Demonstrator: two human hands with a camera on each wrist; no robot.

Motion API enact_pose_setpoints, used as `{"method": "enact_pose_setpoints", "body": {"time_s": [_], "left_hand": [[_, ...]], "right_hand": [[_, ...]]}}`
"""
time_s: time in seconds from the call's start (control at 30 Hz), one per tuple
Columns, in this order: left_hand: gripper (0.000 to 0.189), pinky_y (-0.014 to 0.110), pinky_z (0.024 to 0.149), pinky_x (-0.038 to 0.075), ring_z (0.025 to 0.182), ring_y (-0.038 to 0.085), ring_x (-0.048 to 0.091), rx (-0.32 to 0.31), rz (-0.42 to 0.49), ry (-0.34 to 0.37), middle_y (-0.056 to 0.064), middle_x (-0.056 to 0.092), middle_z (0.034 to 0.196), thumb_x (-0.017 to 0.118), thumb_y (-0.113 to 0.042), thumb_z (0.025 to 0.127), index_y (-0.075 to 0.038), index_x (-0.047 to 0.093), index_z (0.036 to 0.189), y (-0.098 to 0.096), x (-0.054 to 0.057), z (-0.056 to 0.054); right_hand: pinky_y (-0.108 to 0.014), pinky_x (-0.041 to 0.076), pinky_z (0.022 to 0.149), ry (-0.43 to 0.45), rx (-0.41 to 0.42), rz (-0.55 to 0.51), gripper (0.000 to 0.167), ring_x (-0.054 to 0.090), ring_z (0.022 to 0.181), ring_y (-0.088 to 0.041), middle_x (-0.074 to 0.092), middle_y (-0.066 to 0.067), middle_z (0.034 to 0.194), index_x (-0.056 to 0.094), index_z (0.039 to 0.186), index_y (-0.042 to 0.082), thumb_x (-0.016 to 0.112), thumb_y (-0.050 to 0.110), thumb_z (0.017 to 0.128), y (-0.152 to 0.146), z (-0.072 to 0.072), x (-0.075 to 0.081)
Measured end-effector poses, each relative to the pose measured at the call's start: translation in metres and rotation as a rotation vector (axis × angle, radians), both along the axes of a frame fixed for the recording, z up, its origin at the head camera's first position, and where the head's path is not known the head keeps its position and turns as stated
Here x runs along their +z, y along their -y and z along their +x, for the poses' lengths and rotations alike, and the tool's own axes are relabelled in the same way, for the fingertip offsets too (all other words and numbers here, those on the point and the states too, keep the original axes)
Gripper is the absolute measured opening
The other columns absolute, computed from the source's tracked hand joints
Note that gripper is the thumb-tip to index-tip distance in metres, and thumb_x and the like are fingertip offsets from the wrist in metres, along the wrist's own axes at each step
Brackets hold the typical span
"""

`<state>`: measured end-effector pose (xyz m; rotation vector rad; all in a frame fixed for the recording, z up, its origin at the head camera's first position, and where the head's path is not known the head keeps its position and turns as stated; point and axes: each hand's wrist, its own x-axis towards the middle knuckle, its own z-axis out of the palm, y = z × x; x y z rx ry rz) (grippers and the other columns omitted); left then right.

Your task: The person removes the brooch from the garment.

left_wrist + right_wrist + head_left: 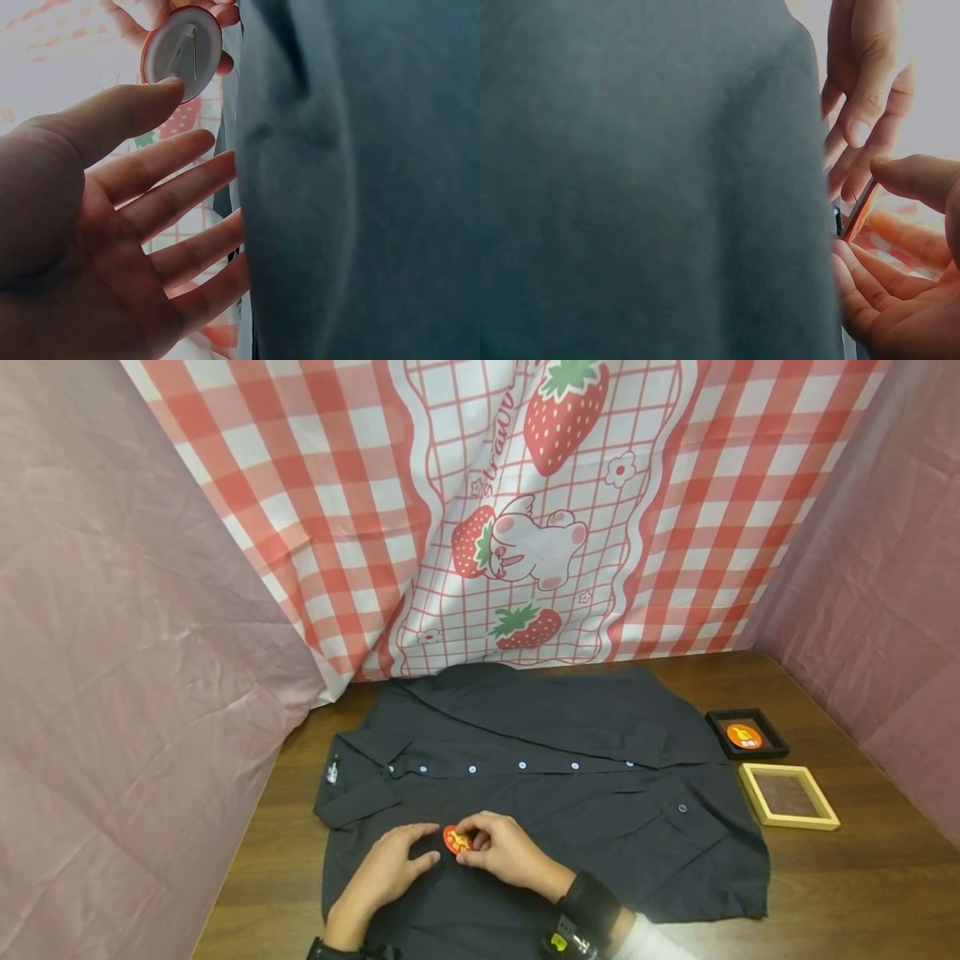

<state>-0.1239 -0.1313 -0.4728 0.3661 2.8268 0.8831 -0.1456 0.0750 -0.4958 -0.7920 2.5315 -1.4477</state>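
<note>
A dark button-up shirt [585,827] lies spread on the table with its collar to the left. Over its lower left part, my right hand [513,852] pinches a round red and yellow pin badge [456,840] between thumb and fingers. The left wrist view shows the badge's pale back [169,56] with its thin pin standing away from it. Just left of the badge is my left hand [386,867], its fingers extended and holding nothing. In the right wrist view the badge [860,210] appears almost edge-on, and cloth fills much of the picture.
At the table's right side are a black square frame [772,747] with an orange round badge [744,736] in it and a pale yellow frame [828,817]. A checked strawberry cloth [337,485] hangs behind, with pinkish cloth [150,652] on both sides.
</note>
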Motion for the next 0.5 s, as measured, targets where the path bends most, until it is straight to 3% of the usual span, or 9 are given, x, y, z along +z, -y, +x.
{"method": "enact_pose_setpoints", "body": {"time_s": [0.17, 0.5], "left_hand": [[0.041, 0.062, 0.1, 0.042, 0.12, 0.04, 0.058, 0.007, 0.003, 0.016, 0.016, 0.065, 0.127, 0.071, -0.024, 0.088, -0.007, 0.064, 0.125, -0.0029, 0.0022, -0.0004], [0.042, 0.057, 0.099, 0.046, 0.121, 0.036, 0.059, 0.005, 0.036, -0.026, 0.013, 0.064, 0.129, 0.07, -0.024, 0.089, -0.009, 0.063, 0.127, -0.0052, 0.0059, -0.0023]], "right_hand": [[-0.016, 0.05, 0.062, 0.018, 0.002, -0.025, 0.029, 0.055, 0.071, 0.002, 0.065, -0.006, 0.093, 0.068, 0.107, 0.005, 0.079, 0.012, 0.081, -0.0001, 0.0005, 0.0018], [-0.016, 0.052, 0.064, 0.038, -0.014, -0.073, 0.027, 0.058, 0.076, -0.001, 0.066, -0.008, 0.095, 0.069, 0.106, 0.005, 0.077, 0.012, 0.082, -0.0028, -0.0017, 0.0059]]}}
